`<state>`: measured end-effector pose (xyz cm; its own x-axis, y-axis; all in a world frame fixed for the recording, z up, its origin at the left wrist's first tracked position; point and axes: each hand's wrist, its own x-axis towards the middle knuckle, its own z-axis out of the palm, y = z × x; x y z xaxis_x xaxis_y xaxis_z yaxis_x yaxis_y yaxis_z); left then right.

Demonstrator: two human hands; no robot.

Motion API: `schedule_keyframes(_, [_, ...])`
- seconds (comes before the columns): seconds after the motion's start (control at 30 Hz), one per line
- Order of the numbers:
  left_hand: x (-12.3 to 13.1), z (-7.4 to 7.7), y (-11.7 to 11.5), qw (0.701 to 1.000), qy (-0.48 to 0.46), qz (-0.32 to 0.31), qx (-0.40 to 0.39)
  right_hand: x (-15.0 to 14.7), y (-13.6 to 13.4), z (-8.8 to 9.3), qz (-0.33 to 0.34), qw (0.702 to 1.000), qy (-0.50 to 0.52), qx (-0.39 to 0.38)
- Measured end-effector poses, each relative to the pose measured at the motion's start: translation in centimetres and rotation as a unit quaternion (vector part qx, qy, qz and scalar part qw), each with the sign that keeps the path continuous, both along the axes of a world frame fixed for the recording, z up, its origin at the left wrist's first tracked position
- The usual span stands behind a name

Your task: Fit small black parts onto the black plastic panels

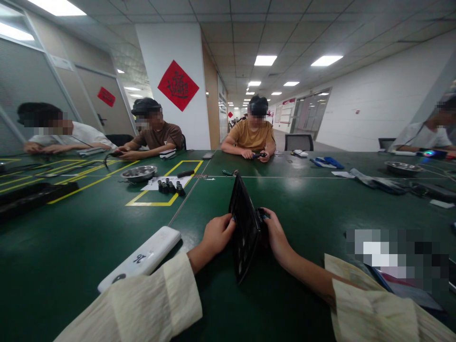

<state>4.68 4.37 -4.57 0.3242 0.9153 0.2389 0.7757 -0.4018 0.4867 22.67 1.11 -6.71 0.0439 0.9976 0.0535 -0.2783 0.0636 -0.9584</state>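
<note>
A flat, dark rectangular panel (pixel 244 228) with a glossy rim stands nearly edge-on in front of me, tilted, its lower corner close to the table. I cannot tell what device it belongs to. My left hand (pixel 218 232) is closed at its left side, the thumb pressed to the panel's face. On the other side, my right hand (pixel 277 233) is closed around a black part at the panel's back; its fingertips are partly hidden. Left of my left hand lies a white power bank-like block (pixel 142 256) marked with handwritten digits.
The green table (pixel 306 199) carries several black cylindrical parts (pixel 171 186) on white paper, a metal bowl (pixel 138 174) and pliers (pixel 231 172). Another bowl (pixel 403 168) and grey cloth-like items (pixel 375 181) lie right. A co-worker (pixel 252 137) sits opposite; others sit along both sides.
</note>
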Motion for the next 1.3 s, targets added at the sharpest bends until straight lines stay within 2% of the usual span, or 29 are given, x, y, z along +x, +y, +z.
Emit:
schedule_keyframes(0.17, [0.0, -0.2, 0.2, 1.000, -0.019, -0.016, -0.011, 0.0, 0.0, 0.1, 0.002, 1.000, 0.004, -0.004])
schedule_keyframes(0.47, [-0.2, -0.2, 0.1, 1.000, 0.017, -0.008, 0.001, -0.2, -0.3, 0.8, -0.005, 1.000, 0.015, -0.011])
schedule_keyframes(0.77, [0.0, 0.1, 0.0, 0.999, 0.035, -0.008, 0.001, -0.2, -0.4, 0.8, -0.003, 1.000, -0.015, -0.016])
schedule_keyframes(0.97, [-0.4, -0.6, 0.1, 1.000, -0.013, 0.000, -0.001, 0.0, -0.2, 0.3, 0.003, 1.000, -0.016, -0.003])
schedule_keyframes(1.03, [-0.6, -0.6, 0.3, 0.998, -0.050, -0.020, -0.019, 0.0, 0.0, 0.0, 0.000, 1.000, -0.011, 0.005])
schedule_keyframes(1.17, [-0.7, -0.6, 0.4, 0.987, -0.081, -0.133, -0.036, 0.3, 0.4, -0.8, -0.029, 0.998, 0.007, 0.047])
schedule_keyframes(1.23, [-0.7, -0.8, 0.4, 0.988, -0.056, -0.141, -0.012, 0.4, 0.5, -1.0, -0.042, 0.996, -0.005, 0.073])
schedule_keyframes(1.3, [-0.7, -1.1, 0.5, 0.992, -0.039, -0.121, 0.016, 0.5, 0.3, -1.0, -0.034, 0.995, -0.028, 0.092])
